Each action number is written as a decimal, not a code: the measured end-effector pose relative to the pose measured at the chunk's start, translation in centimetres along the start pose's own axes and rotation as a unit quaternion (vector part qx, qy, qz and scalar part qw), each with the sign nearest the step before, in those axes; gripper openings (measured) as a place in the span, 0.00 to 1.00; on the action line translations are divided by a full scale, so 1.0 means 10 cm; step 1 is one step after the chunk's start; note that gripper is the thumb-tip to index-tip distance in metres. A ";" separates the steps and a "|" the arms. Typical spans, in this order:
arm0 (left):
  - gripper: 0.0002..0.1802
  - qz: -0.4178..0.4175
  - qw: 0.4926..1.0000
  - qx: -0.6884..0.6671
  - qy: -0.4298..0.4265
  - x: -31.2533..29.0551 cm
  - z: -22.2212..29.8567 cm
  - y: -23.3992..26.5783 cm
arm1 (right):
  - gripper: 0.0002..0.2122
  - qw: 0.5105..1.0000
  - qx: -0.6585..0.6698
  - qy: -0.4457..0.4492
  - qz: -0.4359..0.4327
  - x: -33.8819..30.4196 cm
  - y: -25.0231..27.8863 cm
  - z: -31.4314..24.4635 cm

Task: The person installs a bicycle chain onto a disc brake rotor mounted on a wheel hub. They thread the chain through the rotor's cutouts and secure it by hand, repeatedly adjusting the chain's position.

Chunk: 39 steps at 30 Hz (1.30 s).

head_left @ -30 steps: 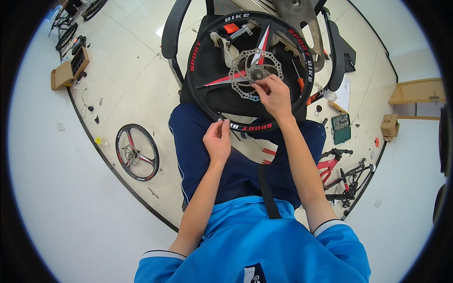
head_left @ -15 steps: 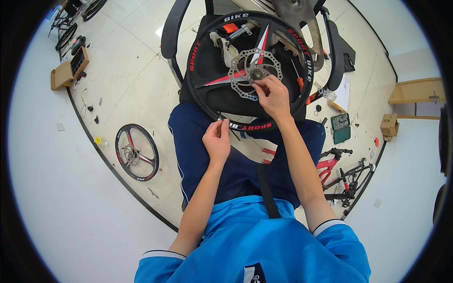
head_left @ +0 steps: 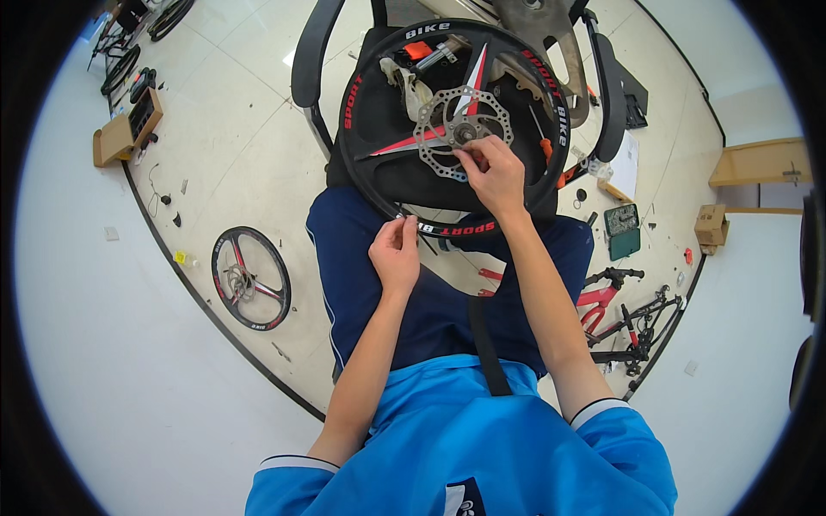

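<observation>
A black three-spoke bicycle wheel [head_left: 360, 172] with red and white spoke accents rests across a black chair seat in front of my knees. A silver brake disc [head_left: 428, 156] is at its middle, around the hub [head_left: 465, 133]. Over the disc's near side, my right hand [head_left: 497, 179] has thumb and fingers pinched together just below the hub. What they hold, if anything, is too small to name. My left hand [head_left: 396, 261] is pinched at the near edge of the rim; its fingertips close on something small I cannot make out.
Behind the spokes lie an orange-handled screwdriver [head_left: 545, 146] and metal parts. Chair armrests [head_left: 613, 112] flank the wheel. A second wheel [head_left: 280, 279] lies on the left floor. To the right are a green case [head_left: 624, 245] and a red and black bike frame [head_left: 600, 301].
My right hand's fingertips have shifted very slightly left beside the hub. My left hand stays at the near rim, and the wheel lies almost the same.
</observation>
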<state>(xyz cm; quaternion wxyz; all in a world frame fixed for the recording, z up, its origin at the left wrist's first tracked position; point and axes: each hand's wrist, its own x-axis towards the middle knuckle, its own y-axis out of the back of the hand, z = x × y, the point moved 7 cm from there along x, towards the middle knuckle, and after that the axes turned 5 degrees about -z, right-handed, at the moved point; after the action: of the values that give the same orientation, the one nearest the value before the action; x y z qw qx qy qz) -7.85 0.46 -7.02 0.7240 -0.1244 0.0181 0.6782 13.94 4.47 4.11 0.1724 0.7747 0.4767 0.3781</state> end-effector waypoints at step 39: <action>0.10 0.000 1.000 -0.004 -0.002 0.00 -0.01 -0.02 | 0.06 1.000 0.011 -0.004 -0.009 -0.05 -0.01 0.03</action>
<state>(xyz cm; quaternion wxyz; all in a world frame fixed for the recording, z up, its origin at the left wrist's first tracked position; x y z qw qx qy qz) -7.61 0.47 -7.10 0.7235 -0.1261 0.0144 0.6786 13.96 4.10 3.63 0.1690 0.7738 0.4871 0.3680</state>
